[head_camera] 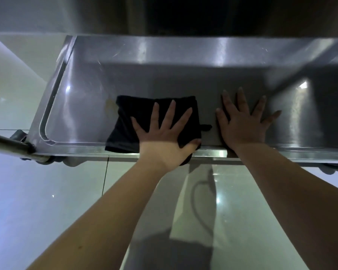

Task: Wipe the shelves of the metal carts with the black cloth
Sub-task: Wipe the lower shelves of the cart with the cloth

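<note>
A folded black cloth [137, 114] lies flat on the lower steel shelf [82, 106] of a metal cart, near the shelf's front edge. My left hand [164, 133] presses down on the cloth with fingers spread, the thumb hooked over its right side. Just to the right, my right hand [242, 123] rests flat on the bare shelf with fingers apart, holding nothing. A brownish stain [111, 106] shows on the steel at the cloth's left edge.
The shelf above [183, 14] overhangs closely at the top of view. The shelf has a raised rim [53, 94] along its left and front. A cart tube [6, 143] juts in at the left. Glossy floor tiles [47, 191] lie below.
</note>
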`<state>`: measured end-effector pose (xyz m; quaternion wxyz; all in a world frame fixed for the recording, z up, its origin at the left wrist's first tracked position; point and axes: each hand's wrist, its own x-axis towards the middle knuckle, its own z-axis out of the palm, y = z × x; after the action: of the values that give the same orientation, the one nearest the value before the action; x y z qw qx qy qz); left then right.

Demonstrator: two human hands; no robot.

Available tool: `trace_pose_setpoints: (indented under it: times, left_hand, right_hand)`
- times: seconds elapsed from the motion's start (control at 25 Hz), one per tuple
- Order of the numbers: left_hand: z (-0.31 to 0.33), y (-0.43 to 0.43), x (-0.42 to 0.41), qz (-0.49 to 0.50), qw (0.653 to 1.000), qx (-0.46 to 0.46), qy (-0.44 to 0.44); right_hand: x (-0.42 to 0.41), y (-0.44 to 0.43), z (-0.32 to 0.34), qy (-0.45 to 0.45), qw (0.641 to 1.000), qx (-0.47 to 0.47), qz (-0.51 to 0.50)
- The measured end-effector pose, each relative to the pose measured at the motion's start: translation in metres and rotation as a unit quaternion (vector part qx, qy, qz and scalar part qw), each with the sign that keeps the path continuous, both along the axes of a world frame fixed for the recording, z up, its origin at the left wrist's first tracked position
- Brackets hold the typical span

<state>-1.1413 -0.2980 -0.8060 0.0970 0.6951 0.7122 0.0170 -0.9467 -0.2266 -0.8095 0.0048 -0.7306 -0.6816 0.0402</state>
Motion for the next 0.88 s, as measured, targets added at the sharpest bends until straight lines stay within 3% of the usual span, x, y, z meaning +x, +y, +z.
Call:
trace_pose_setpoints:
  times: [0.16, 0.28, 0.4, 0.52, 0.68, 0.88]
  left_hand:
    - [0.006, 0.004, 0.005, 0.001, 1.0, -0.002, 0.004]
    - [0.002, -0.005, -0.023, 0.026, 1.0, 0.014, 0.01]
    - [0.001, -0.009, -0.06, 0.075, 0.997, -0.011, 0.026]
    - [-0.001, 0.002, -0.051, 0.061, 0.997, -0.015, 0.038]
    - [-0.002, 0.066, -0.031, 0.011, 1.0, 0.015, 0.02]
    - [0.007, 0.161, -0.031, 0.01, 0.999, -0.04, 0.006]
  right_hand:
    - [-0.028, 0.004, 0.008, 0.077, 0.994, 0.048, 0.055]
    - [-0.045, 0.002, 0.0, 0.03, 0.99, 0.031, 0.137]
    - [-0.043, 0.001, -0.006, 0.002, 0.989, 0.026, 0.144]
    - [-0.046, -0.001, -0.008, -0.008, 0.991, 0.038, 0.131]
    - [-0.047, -0.002, -0.01, 0.0, 0.991, 0.045, 0.124]
    - [-0.047, 0.0, -0.008, 0.008, 0.993, 0.025, 0.119]
